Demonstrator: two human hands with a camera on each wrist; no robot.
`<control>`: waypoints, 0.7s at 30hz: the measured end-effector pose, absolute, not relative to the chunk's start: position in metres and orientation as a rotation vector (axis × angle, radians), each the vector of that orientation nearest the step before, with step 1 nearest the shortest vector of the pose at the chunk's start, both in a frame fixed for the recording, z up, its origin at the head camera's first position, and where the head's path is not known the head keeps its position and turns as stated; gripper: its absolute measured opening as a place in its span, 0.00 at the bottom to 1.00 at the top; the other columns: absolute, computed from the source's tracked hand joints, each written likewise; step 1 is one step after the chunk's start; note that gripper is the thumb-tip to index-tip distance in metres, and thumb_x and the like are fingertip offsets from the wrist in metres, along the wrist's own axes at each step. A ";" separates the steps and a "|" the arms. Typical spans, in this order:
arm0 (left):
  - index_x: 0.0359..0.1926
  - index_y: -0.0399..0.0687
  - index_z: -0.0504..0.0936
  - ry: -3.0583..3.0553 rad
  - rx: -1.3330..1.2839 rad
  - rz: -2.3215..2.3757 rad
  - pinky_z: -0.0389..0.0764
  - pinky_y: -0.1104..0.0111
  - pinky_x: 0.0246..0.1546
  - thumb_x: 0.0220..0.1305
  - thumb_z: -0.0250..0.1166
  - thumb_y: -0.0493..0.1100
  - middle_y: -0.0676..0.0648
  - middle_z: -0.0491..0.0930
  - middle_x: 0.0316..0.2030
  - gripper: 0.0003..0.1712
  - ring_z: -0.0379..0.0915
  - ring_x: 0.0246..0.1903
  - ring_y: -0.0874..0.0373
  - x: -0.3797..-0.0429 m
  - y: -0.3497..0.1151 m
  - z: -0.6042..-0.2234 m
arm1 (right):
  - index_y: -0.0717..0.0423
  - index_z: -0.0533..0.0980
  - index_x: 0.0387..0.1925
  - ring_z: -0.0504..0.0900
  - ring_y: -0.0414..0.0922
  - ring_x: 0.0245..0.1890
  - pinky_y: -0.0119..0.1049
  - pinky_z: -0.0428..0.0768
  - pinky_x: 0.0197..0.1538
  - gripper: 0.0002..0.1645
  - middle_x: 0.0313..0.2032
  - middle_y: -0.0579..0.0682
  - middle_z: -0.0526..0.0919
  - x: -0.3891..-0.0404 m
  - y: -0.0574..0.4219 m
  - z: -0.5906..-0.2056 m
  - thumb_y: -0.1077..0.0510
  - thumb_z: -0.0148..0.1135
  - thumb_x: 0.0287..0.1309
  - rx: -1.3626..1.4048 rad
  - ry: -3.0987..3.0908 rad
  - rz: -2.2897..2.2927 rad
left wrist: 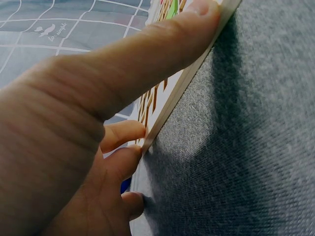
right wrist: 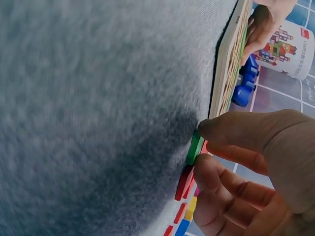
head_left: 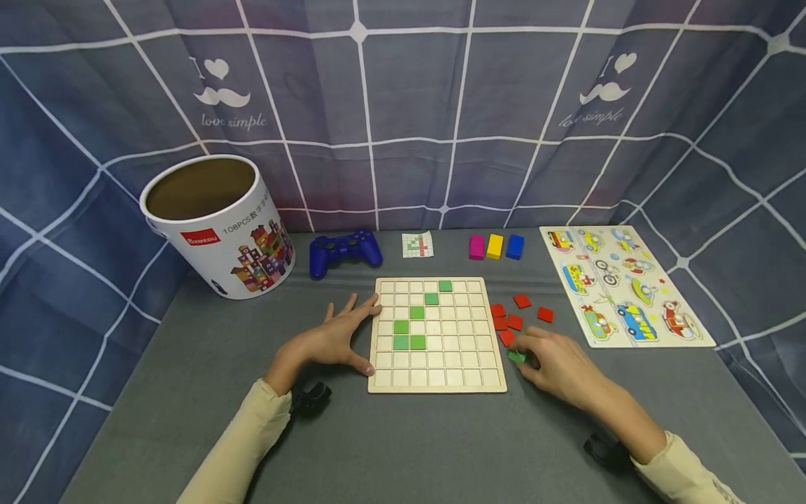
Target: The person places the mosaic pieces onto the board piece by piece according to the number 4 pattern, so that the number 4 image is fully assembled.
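A pale wooden grid board (head_left: pixel 452 360) lies on the table, with several green tiles (head_left: pixel 418 313) in a stepped line in its squares. Along the board's left edge, my left hand (head_left: pixel 334 339) has its thumb by the near corner and its spread fingertips touching the rim farther up. Just off the right edge, my right hand (head_left: pixel 560 364) pinches a green tile (right wrist: pixel 195 147) between thumb and fingers, low over the table. Several red tiles (head_left: pixel 514 322) lie loose beyond those fingers, one (right wrist: pixel 183 183) right by the green tile.
Behind the board are a blue game controller (head_left: pixel 343 250), a small pattern card (head_left: pixel 418 245) and magenta, yellow (head_left: pixel 494 246) and blue blocks. A large white bucket (head_left: pixel 220 255) stands at the back left. On the right lies a vehicle picture board (head_left: pixel 620 287). Curtains enclose the table.
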State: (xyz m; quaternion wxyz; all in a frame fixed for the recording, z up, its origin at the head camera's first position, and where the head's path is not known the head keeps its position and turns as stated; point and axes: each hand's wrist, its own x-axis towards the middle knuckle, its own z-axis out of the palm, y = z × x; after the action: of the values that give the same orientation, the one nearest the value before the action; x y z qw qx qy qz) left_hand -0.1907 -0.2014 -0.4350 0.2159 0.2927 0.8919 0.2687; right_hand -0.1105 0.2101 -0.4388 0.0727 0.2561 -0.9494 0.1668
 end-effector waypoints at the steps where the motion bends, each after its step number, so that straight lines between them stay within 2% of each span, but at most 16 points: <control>1: 0.79 0.49 0.52 2.473 0.814 0.747 0.25 0.33 0.65 0.43 0.82 0.58 0.46 0.36 0.79 0.68 0.21 0.75 0.39 -0.191 -0.201 -0.435 | 0.50 0.85 0.38 0.71 0.33 0.26 0.31 0.72 0.28 0.16 0.34 0.39 0.79 -0.110 0.211 -0.439 0.64 0.78 0.45 0.778 -2.850 0.502; 6: 0.79 0.49 0.52 2.470 0.813 0.753 0.25 0.33 0.65 0.43 0.82 0.59 0.46 0.36 0.79 0.68 0.21 0.76 0.39 -0.191 -0.201 -0.436 | 0.51 0.85 0.39 0.72 0.33 0.27 0.31 0.73 0.28 0.19 0.36 0.41 0.80 -0.107 0.211 -0.439 0.67 0.76 0.42 0.791 -2.837 0.516; 13: 0.79 0.50 0.52 2.478 0.808 0.741 0.25 0.34 0.65 0.43 0.82 0.60 0.47 0.36 0.79 0.68 0.21 0.76 0.41 -0.191 -0.201 -0.437 | 0.50 0.85 0.38 0.70 0.33 0.25 0.32 0.69 0.26 0.17 0.31 0.38 0.77 -0.104 0.211 -0.438 0.59 0.80 0.43 0.697 -2.887 0.483; 21: 0.79 0.50 0.53 2.477 0.803 0.742 0.25 0.34 0.66 0.43 0.82 0.59 0.47 0.37 0.79 0.68 0.22 0.76 0.40 -0.191 -0.201 -0.437 | 0.47 0.83 0.34 0.70 0.32 0.25 0.31 0.70 0.25 0.15 0.27 0.36 0.74 -0.104 0.208 -0.436 0.61 0.77 0.41 0.677 -2.894 0.485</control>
State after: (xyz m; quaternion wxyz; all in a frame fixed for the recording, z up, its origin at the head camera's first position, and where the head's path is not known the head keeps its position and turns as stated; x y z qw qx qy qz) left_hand -0.1910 -0.2007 -0.4367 0.2153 0.2898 0.8933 0.2677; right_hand -0.1040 0.2079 -0.4361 0.0651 0.2243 -0.9590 0.1606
